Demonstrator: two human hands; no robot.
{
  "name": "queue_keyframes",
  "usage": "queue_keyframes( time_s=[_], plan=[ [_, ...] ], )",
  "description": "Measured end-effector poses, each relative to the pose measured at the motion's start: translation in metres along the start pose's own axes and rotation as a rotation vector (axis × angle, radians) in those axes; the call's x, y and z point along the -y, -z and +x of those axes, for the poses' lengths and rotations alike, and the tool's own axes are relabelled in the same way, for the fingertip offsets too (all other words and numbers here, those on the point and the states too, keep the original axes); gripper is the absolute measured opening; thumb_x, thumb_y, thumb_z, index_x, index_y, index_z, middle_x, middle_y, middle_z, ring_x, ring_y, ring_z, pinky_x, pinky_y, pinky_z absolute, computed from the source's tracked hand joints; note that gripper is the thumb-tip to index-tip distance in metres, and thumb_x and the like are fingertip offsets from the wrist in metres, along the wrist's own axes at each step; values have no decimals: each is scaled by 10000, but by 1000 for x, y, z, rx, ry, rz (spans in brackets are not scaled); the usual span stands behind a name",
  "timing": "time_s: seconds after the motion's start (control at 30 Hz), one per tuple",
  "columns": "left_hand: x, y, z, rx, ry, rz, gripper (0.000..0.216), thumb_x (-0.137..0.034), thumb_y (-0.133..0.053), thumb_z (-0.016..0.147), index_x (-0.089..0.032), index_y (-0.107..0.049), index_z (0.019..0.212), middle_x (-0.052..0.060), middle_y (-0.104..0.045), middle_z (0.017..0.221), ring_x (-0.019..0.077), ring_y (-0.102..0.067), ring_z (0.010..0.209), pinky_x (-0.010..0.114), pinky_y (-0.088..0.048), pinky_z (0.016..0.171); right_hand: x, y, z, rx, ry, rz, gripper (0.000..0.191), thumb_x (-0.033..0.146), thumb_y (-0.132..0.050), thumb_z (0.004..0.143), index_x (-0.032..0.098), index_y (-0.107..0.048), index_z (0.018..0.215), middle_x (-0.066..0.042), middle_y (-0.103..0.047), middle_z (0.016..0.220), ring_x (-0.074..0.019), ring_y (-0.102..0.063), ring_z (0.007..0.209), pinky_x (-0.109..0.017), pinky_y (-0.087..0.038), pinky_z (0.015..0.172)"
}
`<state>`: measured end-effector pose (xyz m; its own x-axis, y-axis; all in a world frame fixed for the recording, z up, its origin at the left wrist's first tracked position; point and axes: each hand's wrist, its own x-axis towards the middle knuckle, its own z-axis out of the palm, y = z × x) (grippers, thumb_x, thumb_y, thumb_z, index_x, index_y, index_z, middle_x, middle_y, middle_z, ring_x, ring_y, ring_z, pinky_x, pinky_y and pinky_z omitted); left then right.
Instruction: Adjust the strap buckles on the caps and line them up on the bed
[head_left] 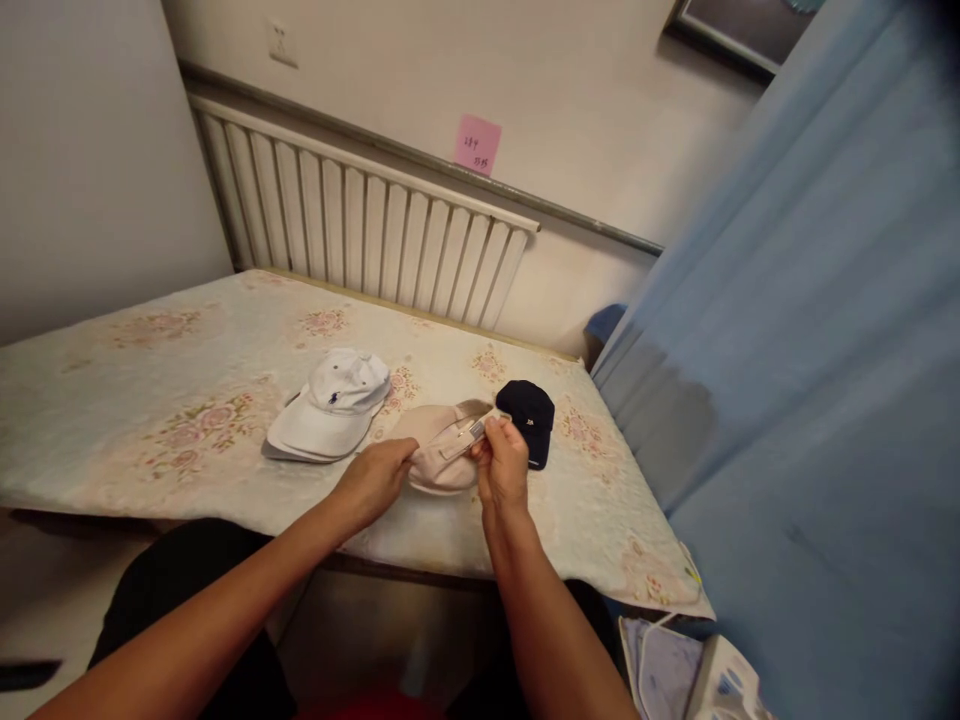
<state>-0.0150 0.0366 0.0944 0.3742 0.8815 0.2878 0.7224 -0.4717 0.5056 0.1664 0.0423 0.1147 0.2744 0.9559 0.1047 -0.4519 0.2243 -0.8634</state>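
Between my hands is a pale pink baseball cap, held over the near part of the table with its back strap and buckle facing me. My left hand pinches the cap's left edge. On the other side, my right hand grips the strap near its metal buckle; part of the strap is hidden by the fingers. A white baseball cap with a small dark logo lies to the left, its brim toward me. Just beyond my right hand sits a dark navy cap with a small light emblem.
A floral cloth covers the table. Behind it, a white radiator stands against the wall, with a pink note above. A blue curtain hangs along the right side. Near the lower right corner is a white box.
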Motion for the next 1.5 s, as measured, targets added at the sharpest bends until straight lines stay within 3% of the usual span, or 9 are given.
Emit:
queue_keyframes(
  time_s=[0.1, 0.3, 0.47, 0.73, 0.93, 1.03, 1.17, 1.3, 1.5],
  plan=[
    [16, -19, -5, 69, 17, 111, 168, -149, -424, 820, -187, -579, 768, 74, -656, 774, 211, -596, 770, 282, -357, 672, -35, 18, -20, -81, -230, 49, 303, 413, -703, 667, 209, -480, 687, 84, -452, 439, -74, -420, 389, -216, -402, 439],
    [19, -49, -25, 109, 25, 18, 291, -63, -422, 745, -176, -648, 890, 85, -697, 857, 221, -617, 858, 322, -393, 802, -78, 39, -49, -146, -325, 52, 317, 416, -689, 674, 224, -437, 668, 97, -399, 439, -67, -383, 377, -206, -365, 418],
    [-5, -49, -34, 106, -8, -133, 416, -49, -417, 697, -192, -662, 1000, 75, -697, 977, 225, -597, 952, 338, -385, 882, -75, 39, -53, -124, -328, 23, 347, 435, -690, 683, 233, -409, 651, 94, -382, 457, -75, -376, 389, -216, -368, 426],
    [-20, -37, -35, 206, 42, -375, 285, -130, -436, 731, -186, -676, 874, 41, -668, 815, 196, -579, 784, 283, -386, 727, -67, 41, -55, -66, -302, -178, 287, 453, -612, 719, 221, -454, 659, 82, -410, 441, -92, -400, 387, -231, -360, 427],
    [-15, -35, -35, 181, 179, -550, 190, -287, -502, 782, -186, -660, 751, -8, -613, 671, 160, -536, 660, 241, -354, 605, -49, 48, -67, -136, 19, -566, 182, 280, -638, 722, 204, -576, 875, 29, -574, 682, -117, -498, 567, -247, -434, 572],
    [-14, -36, -34, 180, 182, -556, 211, -337, -517, 794, -184, -646, 725, -15, -600, 656, 154, -529, 650, 236, -348, 596, -39, 50, -75, 1, 288, -885, 185, 206, -555, 791, 205, -593, 972, -17, -589, 789, -142, -525, 640, -284, -454, 649],
    [-14, -38, -32, 171, 158, -545, 214, -333, -509, 808, -182, -639, 729, -11, -604, 680, 156, -536, 676, 241, -359, 633, -26, 49, -79, 379, 484, -1062, 276, 150, -465, 857, 239, -624, 1065, -54, -590, 876, -180, -549, 801, -304, -449, 727],
    [-15, -37, -33, 176, 152, -537, 270, -383, -487, 829, -175, -628, 730, -5, -589, 680, 160, -529, 687, 248, -356, 638, -17, 46, -79, 596, 494, -1223, 300, 191, -426, 911, 300, -651, 1077, -34, -534, 845, -165, -521, 786, -277, -419, 693],
    [-13, -35, -35, 201, 169, -540, 270, -380, -472, 821, -177, -555, 663, -28, -488, 618, 141, -456, 629, 247, -319, 594, -16, 50, -74, 633, 451, -1228, 218, 188, -430, 912, 237, -641, 887, -26, -537, 835, -155, -511, 790, -263, -406, 700]
  ],
)
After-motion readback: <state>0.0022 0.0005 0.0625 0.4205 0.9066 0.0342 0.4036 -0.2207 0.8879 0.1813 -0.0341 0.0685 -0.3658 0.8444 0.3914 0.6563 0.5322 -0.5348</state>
